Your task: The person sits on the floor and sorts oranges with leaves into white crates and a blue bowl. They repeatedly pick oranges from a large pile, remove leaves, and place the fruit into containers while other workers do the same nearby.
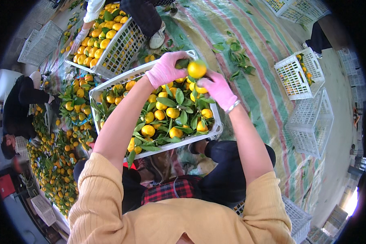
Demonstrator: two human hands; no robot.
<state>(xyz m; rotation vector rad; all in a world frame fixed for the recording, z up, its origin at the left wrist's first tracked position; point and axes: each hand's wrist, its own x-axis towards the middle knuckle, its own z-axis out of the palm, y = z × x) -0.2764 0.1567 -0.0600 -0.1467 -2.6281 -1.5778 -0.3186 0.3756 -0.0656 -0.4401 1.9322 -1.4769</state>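
Note:
My left hand, in a pink glove, is above the far right corner of a white plastic crate. Its thumb and fingers close on an orange-yellow mandarin, slightly blurred, with a dark green leaf beside it. Close by on the right, my right hand, also pink-gloved and with a bracelet at the wrist, has its fingers bent near that fruit. Another mandarin shows under those fingertips; whether they grip it is unclear. Below both hands, leafy mandarins fill the crate, which stands before my knees.
A heap of leafy mandarins spreads at the left. Beyond my crate, a gloved hand of another person touches a tilted crate of mandarins. More white crates stand at the right on a striped tarpaulin with loose leaves.

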